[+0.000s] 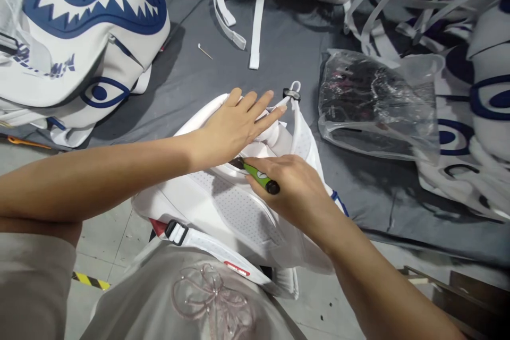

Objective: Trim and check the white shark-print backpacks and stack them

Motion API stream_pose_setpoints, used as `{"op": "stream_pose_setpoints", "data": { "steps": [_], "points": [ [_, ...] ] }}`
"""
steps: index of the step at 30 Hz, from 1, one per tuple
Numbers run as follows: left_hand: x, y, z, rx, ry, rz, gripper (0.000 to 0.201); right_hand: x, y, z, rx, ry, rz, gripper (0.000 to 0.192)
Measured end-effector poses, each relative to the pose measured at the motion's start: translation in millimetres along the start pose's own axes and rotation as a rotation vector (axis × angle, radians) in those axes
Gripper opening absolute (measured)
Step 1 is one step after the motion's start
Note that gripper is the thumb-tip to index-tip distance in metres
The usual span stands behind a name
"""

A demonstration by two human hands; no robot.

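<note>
A white backpack (247, 212) with dotted mesh padding lies across my lap and the table edge. My left hand (235, 122) is spread flat on its upper part, fingers pointing away from me. In my right hand (290, 180) is a green tool handle (258, 176) with a black end. Its dark front part meets the white fabric beside my left wrist, and its tip is hidden, so I cannot tell its kind. Near me runs a shoulder strap with a black buckle (176, 232) and a small red label (236, 269). A black cord lock (291, 94) sits at the far corner.
White backpacks with blue shark-mouth and eye prints (104, 92) stand at the left; more are piled at the right (454, 135). A clear plastic bag (378, 103) with dark pieces lies before that pile. White straps (257, 21) and a cotton swab (205, 51) are on the grey cloth (187, 64).
</note>
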State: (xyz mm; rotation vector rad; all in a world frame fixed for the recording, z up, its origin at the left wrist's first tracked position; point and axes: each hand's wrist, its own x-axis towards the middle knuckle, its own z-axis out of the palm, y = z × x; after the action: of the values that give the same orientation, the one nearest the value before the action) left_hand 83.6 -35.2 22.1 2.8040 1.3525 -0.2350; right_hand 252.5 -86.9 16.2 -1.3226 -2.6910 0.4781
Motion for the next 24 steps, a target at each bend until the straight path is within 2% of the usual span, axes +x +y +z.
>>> {"op": "stream_pose_setpoints", "data": {
  "steps": [7,9,11,13,16,19,21,24],
  "points": [
    [-0.1,-5.5,0.8,0.053,0.008,0.023,0.1,-4.7,-0.6,4.1,0.017,0.066,0.046,0.021],
    [-4.6,-10.9,-4.7,0.086,-0.029,0.031,0.111,-9.2,0.4,2.3,-0.03,0.073,0.081,0.02],
    [-13.1,-15.7,-11.3,0.107,-0.095,-0.024,0.127,-12.5,-0.3,3.7,0.014,0.104,0.072,0.019],
    [-23.9,-18.3,-14.6,0.11,-0.125,-0.123,0.134,-12.1,-3.9,11.3,0.141,0.155,0.036,0.02],
    [-36.5,-16.9,-11.2,0.117,-0.091,-0.224,0.135,-5.2,-12.7,31.4,0.352,0.276,0.001,0.023],
    [-39.3,-11.8,-7.3,0.174,-0.094,-0.309,0.137,2.5,-18.8,48.7,0.439,0.379,0.029,0.024],
    [-37.7,-9.3,-8.7,0.194,-0.126,-0.334,0.132,5.1,-19.2,53.6,0.455,0.401,0.038,0.025],
    [-35.2,-10.5,-13.9,0.187,-0.18,-0.292,0.124,5.0,-16.9,53.9,0.471,0.395,0.028,0.025]
  ]
}}
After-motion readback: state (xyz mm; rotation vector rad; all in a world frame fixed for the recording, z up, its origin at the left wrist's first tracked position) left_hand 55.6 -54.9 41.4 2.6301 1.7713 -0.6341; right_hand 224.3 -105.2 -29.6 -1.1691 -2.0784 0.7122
